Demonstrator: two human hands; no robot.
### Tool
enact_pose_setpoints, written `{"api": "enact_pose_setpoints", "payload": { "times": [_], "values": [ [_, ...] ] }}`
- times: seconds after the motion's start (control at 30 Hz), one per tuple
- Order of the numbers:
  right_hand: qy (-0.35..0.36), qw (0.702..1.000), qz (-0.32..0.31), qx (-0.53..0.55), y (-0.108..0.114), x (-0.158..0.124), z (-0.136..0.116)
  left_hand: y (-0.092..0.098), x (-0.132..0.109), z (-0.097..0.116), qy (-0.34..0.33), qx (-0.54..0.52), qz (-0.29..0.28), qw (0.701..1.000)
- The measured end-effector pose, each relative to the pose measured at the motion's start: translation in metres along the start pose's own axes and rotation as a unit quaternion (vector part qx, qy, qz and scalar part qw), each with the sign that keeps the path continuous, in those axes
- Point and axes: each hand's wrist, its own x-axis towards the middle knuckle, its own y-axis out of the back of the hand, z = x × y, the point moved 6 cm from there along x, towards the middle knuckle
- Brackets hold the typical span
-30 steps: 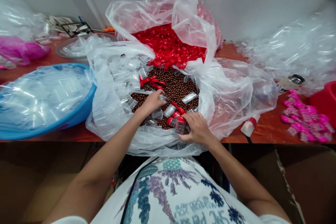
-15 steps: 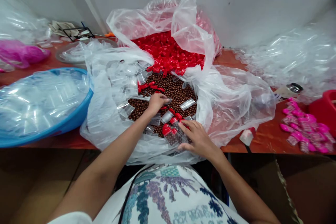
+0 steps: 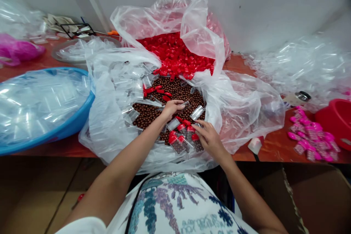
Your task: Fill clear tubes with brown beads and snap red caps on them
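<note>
My left hand (image 3: 173,108) is closed, its fingertips pinching a small clear plastic tube (image 3: 185,104) just above a heap of brown beads (image 3: 175,89). My right hand (image 3: 210,139) is over the right side of the heap, fingers stretched out and a little apart. Its fingertips are close to an unfilled clear tube (image 3: 197,112) and beside several bead-filled tubes with red caps (image 3: 181,139). Another clear tube (image 3: 173,124) lies between the hands. Loose red caps (image 3: 157,89) rest on the beads, and more clear tubes (image 3: 135,75) are piled at the left.
A plastic bag (image 3: 104,117) spreads under the beads; behind it stands a bag of red caps (image 3: 175,53). Left is a blue basin (image 3: 65,126) of clear plastic pieces. Pink-capped tubes (image 3: 312,135), a red basin (image 3: 333,119) and a clear plastic pile (image 3: 304,62) are right.
My left hand has moved slightly right with the clear tube. My right hand has shifted right and up, off the red-capped tubes, which show more fully now. The view has turned a little.
</note>
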Motion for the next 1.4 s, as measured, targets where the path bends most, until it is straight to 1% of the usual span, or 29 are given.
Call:
{"api": "enact_pose_setpoints", "payload": {
  "times": [0.13,0.27,0.4,0.53,0.57,0.67,0.73,0.87,0.93,0.97,1.0,1.07,1.13,1.2,1.3,1.4],
  "values": [
    [-0.008,1.000,0.020,-0.003,0.003,0.011,0.007,-0.003,-0.014,0.005,0.016,-0.047,-0.031,0.998],
    [-0.015,0.999,0.039,0.008,0.000,0.028,0.015,-0.001,-0.034,0.009,0.030,-0.098,-0.059,0.993],
    [-0.032,0.998,0.044,0.022,-0.008,0.048,0.016,0.009,-0.058,0.012,0.042,-0.128,-0.082,0.987],
    [-0.051,0.996,0.051,0.060,-0.016,0.070,0.009,0.024,-0.080,0.012,0.035,-0.133,-0.094,0.986],
    [-0.047,0.995,0.039,0.078,-0.019,0.076,0.006,0.028,-0.084,0.012,0.031,-0.131,-0.094,0.986],
    [-0.028,0.988,-0.046,0.146,-0.035,0.091,-0.005,0.040,-0.095,0.011,0.023,-0.116,-0.094,0.988],
    [-0.031,0.979,-0.090,0.181,-0.042,0.095,-0.012,0.047,-0.102,0.010,0.027,-0.110,-0.095,0.989],
    [-0.037,0.970,-0.137,0.197,-0.047,0.095,-0.024,0.060,-0.113,0.004,0.048,-0.095,-0.105,0.989],
    [-0.044,0.971,-0.150,0.184,-0.048,0.094,-0.023,0.067,-0.117,0.000,0.054,-0.086,-0.100,0.990],
    [-0.045,0.974,-0.145,0.168,-0.047,0.096,-0.021,0.070,-0.118,-0.002,0.055,-0.085,-0.091,0.991],
    [-0.041,0.980,-0.131,0.144,-0.046,0.098,-0.018,0.074,-0.118,-0.003,0.054,-0.086,-0.079,0.992],
    [-0.028,0.993,-0.085,0.079,-0.044,0.108,-0.011,0.078,-0.118,-0.004,0.042,-0.090,-0.057,0.993],
    [-0.030,0.999,-0.040,0.011,-0.047,0.123,-0.003,0.079,-0.118,-0.003,0.019,-0.097,-0.042,0.994],
    [-0.054,0.997,-0.034,-0.045,-0.059,0.138,0.006,0.079,-0.118,0.001,-0.009,-0.107,-0.027,0.994],
    [-0.098,0.986,-0.056,-0.122,-0.083,0.160,0.015,0.079,-0.119,0.005,-0.029,-0.126,-0.005,0.992],
    [-0.111,0.983,-0.055,-0.138,-0.100,0.172,0.017,0.080,-0.120,0.004,-0.029,-0.141,-0.001,0.990]
  ]
}}
